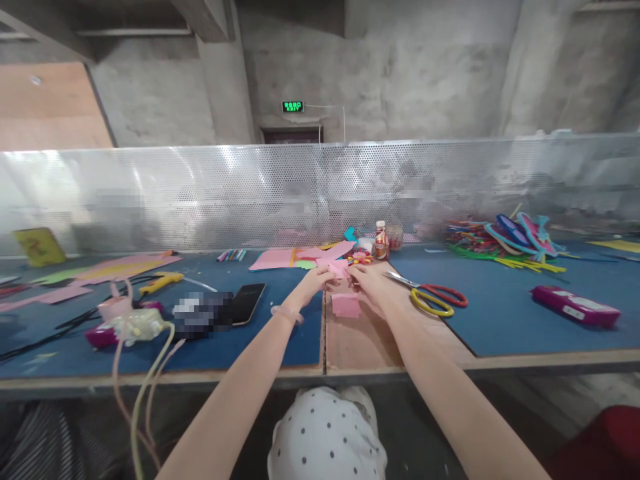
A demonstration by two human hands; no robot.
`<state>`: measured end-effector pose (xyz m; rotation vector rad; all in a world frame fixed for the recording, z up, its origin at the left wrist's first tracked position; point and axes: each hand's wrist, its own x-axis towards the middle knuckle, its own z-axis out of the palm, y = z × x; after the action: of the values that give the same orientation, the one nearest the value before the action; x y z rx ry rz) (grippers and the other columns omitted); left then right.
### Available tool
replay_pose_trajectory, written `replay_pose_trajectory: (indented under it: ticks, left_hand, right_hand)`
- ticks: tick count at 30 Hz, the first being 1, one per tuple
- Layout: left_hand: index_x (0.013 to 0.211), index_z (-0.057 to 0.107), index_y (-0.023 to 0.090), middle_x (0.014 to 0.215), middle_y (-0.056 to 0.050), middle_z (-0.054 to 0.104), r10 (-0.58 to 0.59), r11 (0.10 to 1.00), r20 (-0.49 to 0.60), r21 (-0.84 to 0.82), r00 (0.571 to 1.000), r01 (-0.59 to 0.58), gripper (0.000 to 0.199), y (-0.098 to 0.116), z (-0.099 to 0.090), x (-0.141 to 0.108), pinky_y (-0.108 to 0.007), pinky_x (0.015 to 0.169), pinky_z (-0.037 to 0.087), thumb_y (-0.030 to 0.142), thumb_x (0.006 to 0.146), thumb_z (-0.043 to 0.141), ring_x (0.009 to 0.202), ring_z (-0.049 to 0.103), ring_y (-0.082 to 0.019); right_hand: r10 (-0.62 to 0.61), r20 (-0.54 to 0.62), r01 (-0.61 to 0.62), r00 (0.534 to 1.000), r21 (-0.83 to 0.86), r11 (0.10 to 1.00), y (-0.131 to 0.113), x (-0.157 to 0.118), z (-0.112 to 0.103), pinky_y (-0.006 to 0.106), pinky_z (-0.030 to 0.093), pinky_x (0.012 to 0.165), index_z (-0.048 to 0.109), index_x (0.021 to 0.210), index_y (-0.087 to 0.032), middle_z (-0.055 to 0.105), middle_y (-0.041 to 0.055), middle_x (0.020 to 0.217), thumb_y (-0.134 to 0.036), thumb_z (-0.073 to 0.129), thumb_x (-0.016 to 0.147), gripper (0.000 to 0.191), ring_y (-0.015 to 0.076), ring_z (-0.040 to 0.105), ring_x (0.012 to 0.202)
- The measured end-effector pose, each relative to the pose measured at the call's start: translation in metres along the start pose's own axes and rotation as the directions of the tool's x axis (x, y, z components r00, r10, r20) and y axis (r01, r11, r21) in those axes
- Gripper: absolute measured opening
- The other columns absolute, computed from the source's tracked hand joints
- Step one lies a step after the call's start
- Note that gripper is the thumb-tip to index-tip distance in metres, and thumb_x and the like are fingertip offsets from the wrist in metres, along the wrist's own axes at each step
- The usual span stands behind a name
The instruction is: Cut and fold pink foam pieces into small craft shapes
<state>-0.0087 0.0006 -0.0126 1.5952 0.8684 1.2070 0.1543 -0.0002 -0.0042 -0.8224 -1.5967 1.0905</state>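
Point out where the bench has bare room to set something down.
Free: the blue mat between the scissors and the purple case, and the near strip of mat below the phone. Crowded: around both hands, left hand and right hand, on pink paper, plus the cable tangle far left.

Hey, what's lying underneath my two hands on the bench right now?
A pink paper piece lies on the bare wooden strip just below the left hand and right hand. Both pinch a smaller pink paper scrap; whatever is directly beneath the palms is hidden.
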Motion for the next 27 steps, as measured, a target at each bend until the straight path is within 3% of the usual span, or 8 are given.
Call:
replay_pose_trajectory:
  ticks: [5,9,17,27]
  left_hand:
    - [0.081,0.053,0.014,0.077,-0.006,0.061,-0.036,0.999,-0.010,-0.005,0.999,0.036,0.014,-0.001,0.001,0.001,-0.024,0.056,0.045,0.024,0.071,0.053,0.066,0.060,-0.014]
    - [0.091,0.053,0.014,0.080,-0.006,0.062,0.047,0.996,-0.046,0.077,0.998,-0.043,0.026,-0.003,0.002,0.002,-0.023,0.051,0.044,0.030,0.072,0.056,0.060,0.058,-0.013]
    - [0.084,0.060,0.012,0.074,-0.004,0.062,0.145,0.977,-0.049,0.165,0.988,-0.136,0.025,-0.011,-0.005,0.009,-0.021,0.054,0.044,0.033,0.071,0.058,0.061,0.058,-0.011]
    - [0.081,0.061,0.012,0.077,-0.004,0.063,0.077,0.993,-0.086,0.097,0.993,-0.069,0.018,-0.009,-0.002,0.007,-0.022,0.056,0.046,0.027,0.074,0.054,0.063,0.057,-0.011]
  right_hand:
    - [0.000,0.030,0.005,1.000,-0.137,0.991,0.006,0.001,-0.001,0.017,0.033,0.044,0.054,0.067,-0.015,0.052,-0.0012,0.059,-0.029,0.050,0.071,0.015,0.0063,0.045,0.049]
    - [0.005,0.071,0.007,0.997,-0.168,0.986,0.010,0.003,-0.001,0.017,0.036,0.045,0.056,0.071,-0.015,0.055,-0.0006,0.061,-0.028,0.052,0.072,0.013,0.0063,0.048,0.050]
    - [0.026,0.031,-0.021,0.999,-0.156,0.988,0.005,0.002,-0.001,0.017,0.037,0.043,0.058,0.077,-0.014,0.057,-0.0003,0.060,-0.028,0.054,0.073,0.015,0.0061,0.049,0.047]
    - [0.029,0.019,-0.026,0.999,-0.153,0.988,0.015,0.010,-0.005,0.017,0.037,0.042,0.057,0.078,-0.014,0.059,0.0012,0.065,-0.022,0.055,0.070,0.011,0.0076,0.053,0.049]
